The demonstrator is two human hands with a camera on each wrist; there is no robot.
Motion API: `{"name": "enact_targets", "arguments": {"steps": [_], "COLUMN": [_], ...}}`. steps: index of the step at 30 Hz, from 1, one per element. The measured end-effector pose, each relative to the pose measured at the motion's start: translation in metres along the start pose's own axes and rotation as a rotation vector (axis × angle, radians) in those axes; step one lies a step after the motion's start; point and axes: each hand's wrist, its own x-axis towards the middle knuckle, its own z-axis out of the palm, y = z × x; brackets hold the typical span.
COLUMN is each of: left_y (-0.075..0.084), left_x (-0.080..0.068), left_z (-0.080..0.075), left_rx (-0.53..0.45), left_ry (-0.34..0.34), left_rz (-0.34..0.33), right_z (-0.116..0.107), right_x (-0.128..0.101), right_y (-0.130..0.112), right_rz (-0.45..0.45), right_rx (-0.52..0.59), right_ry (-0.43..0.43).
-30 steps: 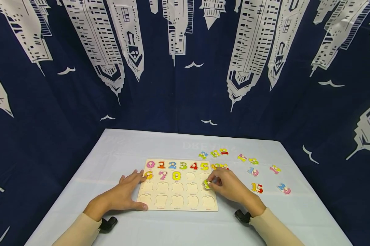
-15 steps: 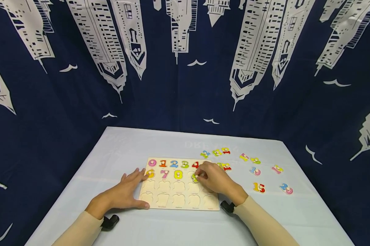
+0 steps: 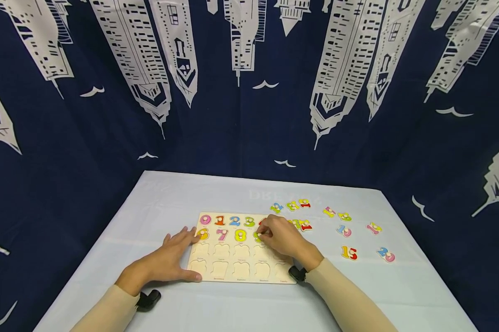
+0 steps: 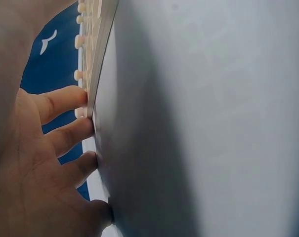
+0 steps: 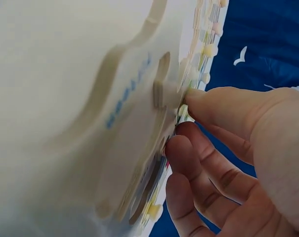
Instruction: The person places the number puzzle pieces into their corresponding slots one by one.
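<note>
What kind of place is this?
Probably a staged recording booth, not a home: a skyline-print curtain encloses a cloth-covered table, where a number puzzle board lies under both hands, loose number pieces alongside.

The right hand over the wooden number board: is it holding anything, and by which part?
The right hand pinches a green number piece by its small peg, over the number board. The left hand holds nothing, resting flat on the board's edge.

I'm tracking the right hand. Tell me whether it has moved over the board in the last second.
Yes. The right hand has moved left across the board, from its right edge to the slot right of the yellow 8, carrying a green piece.
</note>
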Motion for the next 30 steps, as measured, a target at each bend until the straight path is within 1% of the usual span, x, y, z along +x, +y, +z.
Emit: {"name": "enact_targets", "arguments": {"steps": [8,14,17,24,30], "left_y": [0.0,0.0,0.0,0.001,0.0], "left_x": [0.001,0.0,0.0,0.001,0.001], "left_z": [-0.001,0.0,0.0,0.001,0.002], "left_rx": [0.002,-0.006,-0.009,0.007,0.002], "left_ry": [0.003,-0.009,-0.01,-0.002,-0.004], "left_rz": [-0.012,-0.018,-0.017,-0.005,-0.016], "right_z": [0.001,-0.001,-0.003,-0.012,-0.022], "right_x": [0.003,-0.002,-0.006,-0.017,-0.026], "right_y": [-0.002,0.001,0.003,0.012,0.027], "right_rz": [-0.022,-0.019,-0.011,0.037,0.117], "right_rx": [-0.005,0.0,0.007,0.025,0.031], "right_ry": [0.003,-0.006,0.007,0.046,0.07]}}
